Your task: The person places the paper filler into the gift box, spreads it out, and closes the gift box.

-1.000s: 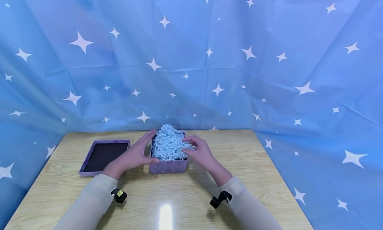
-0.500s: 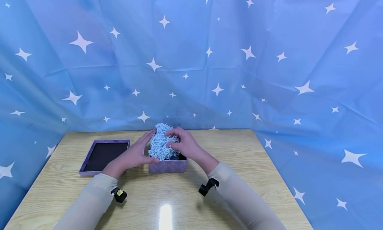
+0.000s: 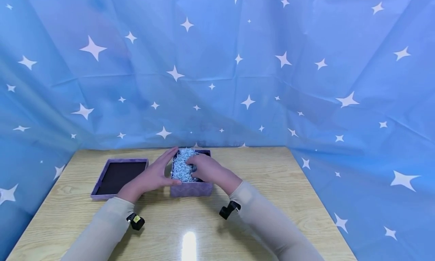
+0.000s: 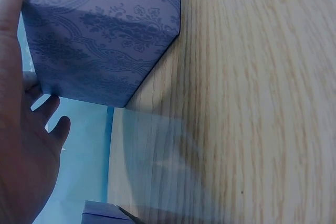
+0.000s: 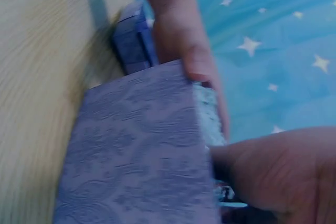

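Observation:
A purple patterned box (image 3: 191,189) stands on the table, with light blue shredded paper (image 3: 184,166) heaped in its left part. My left hand (image 3: 154,175) spans the box's left side, thumb on the front rim and fingers towards the back, holding it. In the left wrist view, that hand (image 4: 23,129) lies along the box (image 4: 105,40). My right hand (image 3: 209,171) reaches down into the box's right part, beside the shredded paper. Its fingertips are hidden inside; what they hold does not show. A small dark-and-light patch appears below its thumb in the right wrist view, too blurred to identify.
The purple box lid (image 3: 98,196), with a dark inside, lies upturned to the left, partly behind my left forearm. A wooden table (image 3: 163,230) carries both. A blue star-patterned cloth (image 3: 217,64) hangs behind and along the sides.
My right hand has moved left and down into the box. The shredded paper has shifted from the right side to the left and sits lower. My left hand stays in place.

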`<control>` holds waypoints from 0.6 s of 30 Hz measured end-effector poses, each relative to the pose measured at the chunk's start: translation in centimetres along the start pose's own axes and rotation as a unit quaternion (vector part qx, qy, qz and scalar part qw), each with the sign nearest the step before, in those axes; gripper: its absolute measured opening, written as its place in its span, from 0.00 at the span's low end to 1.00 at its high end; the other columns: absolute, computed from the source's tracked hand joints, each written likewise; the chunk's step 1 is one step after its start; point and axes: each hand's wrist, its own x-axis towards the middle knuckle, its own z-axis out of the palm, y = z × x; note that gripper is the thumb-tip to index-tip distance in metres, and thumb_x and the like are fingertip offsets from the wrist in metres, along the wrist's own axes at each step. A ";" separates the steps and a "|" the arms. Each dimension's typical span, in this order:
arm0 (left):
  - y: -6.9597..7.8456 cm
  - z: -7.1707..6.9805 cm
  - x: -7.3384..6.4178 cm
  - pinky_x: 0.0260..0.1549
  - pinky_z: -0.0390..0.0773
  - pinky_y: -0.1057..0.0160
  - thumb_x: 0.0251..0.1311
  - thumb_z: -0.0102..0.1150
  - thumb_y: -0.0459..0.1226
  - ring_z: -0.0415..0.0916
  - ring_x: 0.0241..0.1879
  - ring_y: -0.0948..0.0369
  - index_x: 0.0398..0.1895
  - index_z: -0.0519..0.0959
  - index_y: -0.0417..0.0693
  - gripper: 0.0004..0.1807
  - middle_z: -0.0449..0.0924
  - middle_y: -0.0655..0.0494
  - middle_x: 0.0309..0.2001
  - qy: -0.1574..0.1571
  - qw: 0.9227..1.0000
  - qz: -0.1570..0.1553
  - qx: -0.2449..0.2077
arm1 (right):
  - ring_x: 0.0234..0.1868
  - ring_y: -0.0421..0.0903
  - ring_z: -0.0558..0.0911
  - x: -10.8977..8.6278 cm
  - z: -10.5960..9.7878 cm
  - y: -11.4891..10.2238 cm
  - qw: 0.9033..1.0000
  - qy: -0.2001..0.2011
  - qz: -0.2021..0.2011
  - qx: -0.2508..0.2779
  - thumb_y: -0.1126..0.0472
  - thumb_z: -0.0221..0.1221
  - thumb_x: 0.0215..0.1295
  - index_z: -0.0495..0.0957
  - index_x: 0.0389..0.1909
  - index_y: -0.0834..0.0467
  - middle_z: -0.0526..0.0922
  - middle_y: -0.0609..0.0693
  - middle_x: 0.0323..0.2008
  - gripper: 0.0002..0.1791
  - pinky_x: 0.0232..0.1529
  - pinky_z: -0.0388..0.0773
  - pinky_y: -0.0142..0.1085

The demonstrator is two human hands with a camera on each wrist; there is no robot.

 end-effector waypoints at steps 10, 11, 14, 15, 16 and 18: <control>-0.1 -0.2 0.1 0.76 0.56 0.24 0.57 0.79 0.66 0.42 0.87 0.38 0.94 0.43 0.56 0.72 0.37 0.54 0.92 -0.002 1.000 -0.005 0.015 | 0.79 0.57 0.70 -1.4 -3.5 0.4 0.994 0.080 -0.029 0.074 0.50 0.79 0.68 0.74 0.80 0.54 0.71 0.55 0.79 0.43 0.75 0.73 0.53; -0.1 -0.2 0.0 0.76 0.56 0.24 0.57 0.80 0.66 0.42 0.87 0.38 0.94 0.43 0.55 0.72 0.37 0.53 0.92 0.000 1.000 -0.004 0.016 | 0.81 0.57 0.68 -1.1 -3.4 0.3 0.994 0.079 -0.036 0.066 0.49 0.80 0.67 0.70 0.83 0.53 0.69 0.55 0.80 0.47 0.76 0.72 0.53; -0.3 -0.2 0.0 0.76 0.56 0.23 0.58 0.80 0.64 0.41 0.88 0.38 0.94 0.43 0.55 0.72 0.37 0.53 0.92 0.000 1.000 -0.005 0.010 | 0.82 0.55 0.66 -0.1 -2.2 0.0 0.997 0.052 -0.052 0.037 0.46 0.79 0.67 0.66 0.86 0.50 0.68 0.53 0.82 0.51 0.77 0.71 0.50; -0.3 -0.2 0.0 0.76 0.56 0.23 0.59 0.80 0.64 0.41 0.88 0.38 0.94 0.43 0.57 0.71 0.37 0.53 0.92 -0.002 1.000 -0.004 0.007 | 0.82 0.54 0.67 0.2 -1.7 -0.1 0.998 0.038 -0.051 0.030 0.46 0.78 0.68 0.67 0.86 0.50 0.68 0.53 0.82 0.49 0.77 0.72 0.49; -0.3 -0.1 0.0 0.76 0.56 0.23 0.59 0.80 0.64 0.41 0.88 0.38 0.94 0.42 0.58 0.71 0.37 0.53 0.92 -0.004 1.000 -0.004 0.004 | 0.81 0.54 0.69 0.4 -1.2 -0.2 0.998 0.025 -0.046 0.026 0.47 0.78 0.69 0.68 0.85 0.51 0.69 0.53 0.81 0.47 0.76 0.73 0.47; -0.3 -0.1 0.0 0.76 0.56 0.23 0.60 0.80 0.64 0.41 0.88 0.38 0.94 0.41 0.61 0.70 0.36 0.54 0.92 -0.007 1.000 -0.005 -0.004 | 0.80 0.53 0.72 0.8 -0.2 -0.3 0.999 0.005 -0.032 0.011 0.49 0.77 0.71 0.71 0.83 0.51 0.72 0.53 0.80 0.43 0.74 0.75 0.46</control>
